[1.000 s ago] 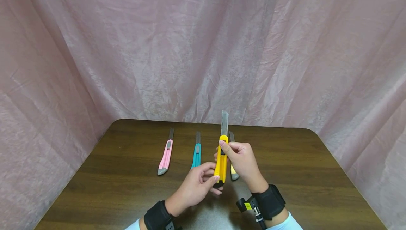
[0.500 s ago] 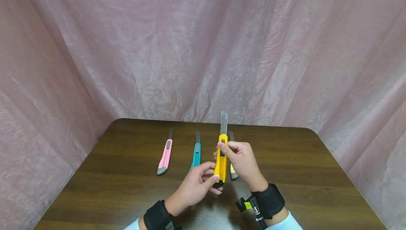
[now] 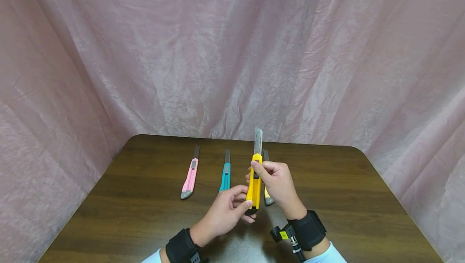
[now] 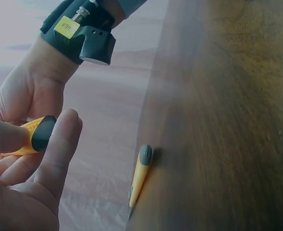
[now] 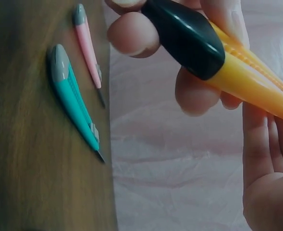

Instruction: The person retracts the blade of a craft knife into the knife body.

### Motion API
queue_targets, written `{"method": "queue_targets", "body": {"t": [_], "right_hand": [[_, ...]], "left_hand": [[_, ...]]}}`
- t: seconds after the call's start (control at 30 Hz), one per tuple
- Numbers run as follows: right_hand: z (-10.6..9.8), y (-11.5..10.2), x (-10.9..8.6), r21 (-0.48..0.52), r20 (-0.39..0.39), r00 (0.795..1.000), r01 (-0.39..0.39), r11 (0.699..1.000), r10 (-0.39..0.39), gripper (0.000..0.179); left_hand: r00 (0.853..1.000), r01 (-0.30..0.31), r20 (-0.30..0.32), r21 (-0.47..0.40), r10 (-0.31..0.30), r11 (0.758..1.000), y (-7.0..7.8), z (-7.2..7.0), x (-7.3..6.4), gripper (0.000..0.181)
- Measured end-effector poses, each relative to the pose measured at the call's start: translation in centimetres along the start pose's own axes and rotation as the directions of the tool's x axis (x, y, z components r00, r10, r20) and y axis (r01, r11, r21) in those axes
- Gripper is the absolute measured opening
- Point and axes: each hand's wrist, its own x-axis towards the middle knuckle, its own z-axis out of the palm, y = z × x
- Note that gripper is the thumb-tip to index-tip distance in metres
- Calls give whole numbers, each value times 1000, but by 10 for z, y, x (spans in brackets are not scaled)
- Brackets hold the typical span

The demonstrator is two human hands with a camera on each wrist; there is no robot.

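Both hands hold a yellow utility knife upright above the table, its wide blade extended and pointing up and away. My left hand pinches the black butt end between thumb and fingers. Higher on the body, my right hand grips it, thumb on the front face by the dark slider. In the right wrist view, the knife's black end cap sits among left-hand fingertips. Behind the right hand lies a pale yellow utility knife with a grey end, partly covered by that hand.
A pink utility knife and a teal utility knife lie on the brown wooden table, blades out and pointing to the far edge. The left hand overlaps the teal one's lower end. A pink curtain hangs behind the table.
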Motion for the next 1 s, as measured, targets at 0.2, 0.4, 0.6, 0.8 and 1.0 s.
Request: {"method": "queue_targets", "body": {"t": [0.2,0.4,0.6,0.8,1.0], "right_hand": [[1,1,0,23,13,1000,22,999,-22,15],[1,1,-1,-9,2,1000,-17,1000,17,17],[0,0,-1,-65,1,998,-55,996,55,20],[-2,1,-1,-58,30,999,21,998,-19,17],[0,3,-1,-72,23,999,36,997,-34,15]], "left_hand": [[999,-36,5,11,36,999,17,4,-3,25],[999,-36,-2,19,36,999,17,4,-3,25],[1000,-25,-3,18,25,1000,17,3,-3,26],[1000,-24,4,12,24,1000,17,3,-3,26],[1000,-32,1,17,32,999,18,2,-3,25]]}}
